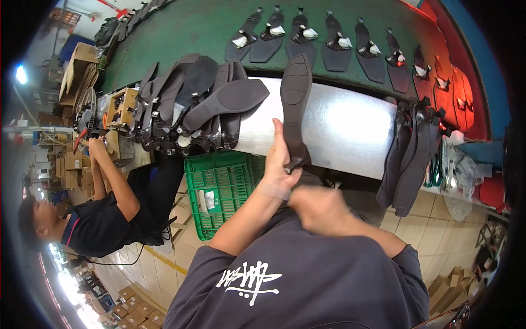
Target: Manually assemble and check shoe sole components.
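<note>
My left hand (278, 159) is closed round the heel end of a dark sandal (296, 90). The sandal stands on end over the metal work surface, its outsole turned toward me. Just right of my left wrist, my right hand (320, 209) is curled into a fist and smeared by motion; whatever lies inside it is hidden. A heap of similar dark sandals (227, 104) lies left of the metal plate (350, 123). More sandals (408, 159) hang over its right end.
Behind the plate, a row of sandals with white stuffing (337, 46) lies on a green conveyor belt (181, 27). Below the bench stands a green plastic crate (219, 192). A co-worker (104, 211) sits at the left. Plastic bags (460, 170) hang at the right.
</note>
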Demonstrator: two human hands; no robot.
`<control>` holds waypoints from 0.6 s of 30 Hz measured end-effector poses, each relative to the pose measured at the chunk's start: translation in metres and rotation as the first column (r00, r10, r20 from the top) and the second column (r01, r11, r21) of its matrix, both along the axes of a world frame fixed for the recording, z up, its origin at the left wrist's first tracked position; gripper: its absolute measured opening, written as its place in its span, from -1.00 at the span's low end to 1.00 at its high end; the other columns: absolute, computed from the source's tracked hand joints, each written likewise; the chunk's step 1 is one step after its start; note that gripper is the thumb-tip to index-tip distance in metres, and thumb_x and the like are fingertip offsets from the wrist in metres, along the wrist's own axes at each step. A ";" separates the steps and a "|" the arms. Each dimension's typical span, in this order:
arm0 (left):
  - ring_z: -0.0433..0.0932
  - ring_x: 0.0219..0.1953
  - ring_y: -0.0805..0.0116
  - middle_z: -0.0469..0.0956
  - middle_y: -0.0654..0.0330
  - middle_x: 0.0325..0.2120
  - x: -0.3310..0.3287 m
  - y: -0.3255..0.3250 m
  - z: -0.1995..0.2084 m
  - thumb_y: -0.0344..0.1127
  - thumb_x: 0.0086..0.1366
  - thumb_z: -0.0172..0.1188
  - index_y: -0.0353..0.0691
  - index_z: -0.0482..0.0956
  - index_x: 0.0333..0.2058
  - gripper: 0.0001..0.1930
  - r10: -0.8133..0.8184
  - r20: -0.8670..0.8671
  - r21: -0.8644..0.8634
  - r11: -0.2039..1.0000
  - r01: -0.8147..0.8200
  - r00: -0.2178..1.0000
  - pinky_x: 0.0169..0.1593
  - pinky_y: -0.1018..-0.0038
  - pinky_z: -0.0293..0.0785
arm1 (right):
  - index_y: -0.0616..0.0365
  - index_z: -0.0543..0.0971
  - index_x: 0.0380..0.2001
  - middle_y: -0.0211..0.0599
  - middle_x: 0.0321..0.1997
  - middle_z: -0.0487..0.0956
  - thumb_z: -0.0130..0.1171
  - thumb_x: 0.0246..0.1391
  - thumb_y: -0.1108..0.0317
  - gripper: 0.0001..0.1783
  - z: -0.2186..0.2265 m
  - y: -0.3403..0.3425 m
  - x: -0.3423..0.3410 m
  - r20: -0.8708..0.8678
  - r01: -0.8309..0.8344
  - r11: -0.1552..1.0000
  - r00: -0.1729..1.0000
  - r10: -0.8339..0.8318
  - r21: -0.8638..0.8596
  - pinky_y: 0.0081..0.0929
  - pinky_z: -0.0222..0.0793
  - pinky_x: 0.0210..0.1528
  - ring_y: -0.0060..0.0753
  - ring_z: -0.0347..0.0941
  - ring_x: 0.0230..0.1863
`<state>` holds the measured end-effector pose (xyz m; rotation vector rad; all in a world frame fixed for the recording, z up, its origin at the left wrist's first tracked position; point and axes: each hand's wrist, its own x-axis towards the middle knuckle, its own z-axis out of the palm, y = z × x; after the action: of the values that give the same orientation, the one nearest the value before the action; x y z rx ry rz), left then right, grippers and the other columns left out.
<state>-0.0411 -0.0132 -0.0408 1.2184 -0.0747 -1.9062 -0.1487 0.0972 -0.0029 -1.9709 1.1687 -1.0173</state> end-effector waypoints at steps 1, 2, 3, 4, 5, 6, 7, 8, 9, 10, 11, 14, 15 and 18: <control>0.35 -0.67 0.35 0.33 0.32 -0.75 -0.003 -0.001 0.004 0.45 0.13 0.00 -0.04 0.40 -0.56 -0.39 -0.008 0.052 0.062 0.998 0.004 0.999 -0.47 0.40 0.35 | 0.19 0.45 -0.45 -0.18 -0.65 0.42 0.20 0.03 0.48 -0.89 0.000 0.004 0.006 -0.002 -0.142 0.990 0.990 0.142 0.010 -0.32 0.28 -0.57 -0.13 0.41 -0.62; 0.42 -0.63 0.37 0.39 0.29 -0.73 -0.005 -0.004 0.017 0.47 0.13 -0.03 -0.07 0.43 -0.54 -0.37 0.023 -0.027 -0.005 1.000 -0.023 0.999 -0.47 0.41 0.38 | 0.19 0.47 -0.45 -0.18 -0.65 0.42 0.20 0.01 0.50 -0.91 0.000 0.001 0.008 0.048 -0.129 0.992 0.990 0.130 -0.018 -0.35 0.29 -0.58 -0.15 0.42 -0.63; 0.42 -0.63 0.37 0.39 0.29 -0.73 0.004 -0.003 0.020 0.47 0.13 -0.03 -0.07 0.43 -0.54 -0.37 0.036 -0.023 -0.024 0.999 -0.036 0.999 -0.47 0.41 0.38 | 0.19 0.47 -0.45 -0.18 -0.65 0.42 0.20 0.01 0.50 -0.91 0.006 0.000 0.006 0.050 -0.142 0.989 0.988 0.144 -0.037 -0.35 0.29 -0.58 -0.15 0.42 -0.63; 0.47 -0.58 0.38 0.44 0.28 -0.69 0.021 -0.003 0.021 0.49 0.14 -0.08 -0.09 0.47 -0.47 -0.34 -0.019 0.010 -0.091 0.996 0.020 1.000 -0.44 0.42 0.42 | 0.17 0.45 -0.46 -0.19 -0.64 0.43 0.21 0.00 0.50 -0.89 0.015 -0.006 0.000 0.055 -0.063 0.998 0.996 0.064 -0.016 -0.33 0.30 -0.56 -0.16 0.43 -0.60; 0.51 -0.54 0.40 0.49 0.27 -0.64 0.037 -0.007 0.023 0.50 0.15 -0.12 -0.11 0.51 -0.41 -0.30 -0.075 0.051 -0.165 0.983 0.082 0.996 -0.42 0.43 0.45 | 0.15 0.44 -0.47 -0.21 -0.63 0.43 0.21 -0.02 0.50 -0.88 0.020 -0.016 -0.004 0.061 0.020 1.000 0.998 -0.020 -0.006 -0.30 0.32 -0.55 -0.17 0.45 -0.58; 0.57 -0.44 0.43 0.58 0.27 -0.51 0.052 -0.014 0.020 0.53 0.17 -0.23 -0.16 0.54 -0.24 -0.21 -0.116 0.033 -0.188 0.975 0.120 0.993 -0.36 0.46 0.51 | 0.18 0.49 -0.43 -0.18 -0.61 0.45 0.21 -0.01 0.52 -0.91 0.019 -0.016 -0.009 0.077 0.012 1.000 0.997 -0.011 -0.015 -0.31 0.33 -0.54 -0.15 0.45 -0.57; 0.59 -0.38 0.44 0.61 0.29 -0.39 0.063 -0.019 0.033 0.47 0.24 -0.27 -0.17 0.53 -0.16 -0.23 -0.178 -0.016 -0.306 0.938 0.165 0.984 -0.32 0.46 0.52 | 0.21 0.51 -0.43 -0.16 -0.58 0.47 0.19 0.00 0.55 -0.94 0.013 -0.016 -0.011 0.113 0.060 0.998 0.992 -0.061 0.015 -0.36 0.34 -0.54 -0.15 0.46 -0.58; 0.58 -0.37 0.45 0.60 0.29 -0.38 0.079 -0.027 0.049 0.35 0.30 -0.19 -0.18 0.53 -0.16 -0.34 -0.168 -0.013 -0.413 0.898 0.148 0.986 -0.31 0.46 0.52 | 0.23 0.53 -0.42 -0.16 -0.56 0.49 0.16 0.01 0.58 -0.96 0.015 -0.018 -0.014 0.142 0.088 0.995 0.986 -0.093 0.042 -0.43 0.34 -0.53 -0.18 0.45 -0.60; 0.58 -0.36 0.46 0.60 0.29 -0.36 0.094 -0.030 0.065 0.23 0.35 -0.12 -0.19 0.53 -0.17 -0.45 -0.165 -0.012 -0.506 0.851 0.137 0.986 -0.30 0.46 0.52 | 0.25 0.53 -0.43 -0.18 -0.57 0.48 0.13 0.02 0.59 -0.96 0.022 -0.019 -0.018 0.142 0.112 0.993 0.983 -0.117 0.041 -0.47 0.32 -0.54 -0.25 0.43 -0.63; 0.57 -0.36 0.47 0.59 0.30 -0.37 0.104 -0.035 0.085 -0.09 0.32 0.03 -0.20 0.53 -0.24 -0.71 0.065 0.143 -0.492 0.870 0.014 0.988 -0.26 0.48 0.51 | 0.25 0.52 -0.43 -0.19 -0.59 0.48 0.12 0.04 0.59 -0.97 0.022 -0.018 -0.022 0.149 0.124 0.990 0.980 -0.133 0.073 -0.49 0.30 -0.56 -0.30 0.41 -0.64; 0.55 -0.35 0.49 0.57 0.33 -0.39 0.125 -0.044 0.099 -0.28 0.22 0.13 -0.18 0.51 -0.30 -0.86 0.086 0.185 -0.571 0.820 0.036 0.979 -0.21 0.50 0.50 | 0.26 0.52 -0.43 -0.21 -0.61 0.48 0.11 0.05 0.59 -0.97 0.021 -0.018 -0.026 0.155 0.138 0.985 0.976 -0.154 0.108 -0.51 0.28 -0.57 -0.35 0.39 -0.66; 0.53 -0.31 0.46 0.54 0.30 -0.40 0.176 -0.067 0.145 -0.34 0.13 0.21 -0.18 0.51 -0.32 -0.86 0.344 0.412 -0.679 0.734 0.032 0.844 -0.18 0.49 0.47 | 0.26 0.52 -0.44 -0.24 -0.64 0.46 0.09 0.09 0.57 -0.95 0.019 -0.027 -0.032 0.168 0.184 0.978 0.966 -0.199 0.101 -0.54 0.24 -0.59 -0.46 0.35 -0.68; 0.53 -0.30 0.41 0.56 0.19 -0.33 0.191 -0.078 0.156 -0.37 0.08 0.26 -0.38 0.50 -0.17 -0.66 0.447 0.445 -0.689 0.725 -0.023 0.776 -0.16 0.48 0.46 | 0.26 0.52 -0.44 -0.24 -0.64 0.46 0.09 0.09 0.57 -0.95 0.017 -0.031 -0.035 0.171 0.181 0.979 0.966 -0.196 0.098 -0.54 0.24 -0.59 -0.46 0.35 -0.68; 0.47 -0.28 0.41 0.53 0.21 -0.31 0.279 -0.105 0.167 -0.25 0.04 0.30 -0.34 0.56 -0.17 -0.61 0.391 0.662 -0.584 0.804 0.113 0.639 -0.18 0.47 0.37 | 0.29 0.53 -0.38 -0.24 -0.62 0.47 0.06 0.11 0.56 -0.94 0.014 -0.038 -0.045 0.137 0.204 0.972 0.966 -0.220 0.120 -0.51 0.26 -0.56 -0.44 0.36 -0.65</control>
<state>0.2382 -0.1179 0.1259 1.4321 -0.9277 -0.9519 -0.1941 0.0593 0.0112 -1.6834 1.3413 -1.1652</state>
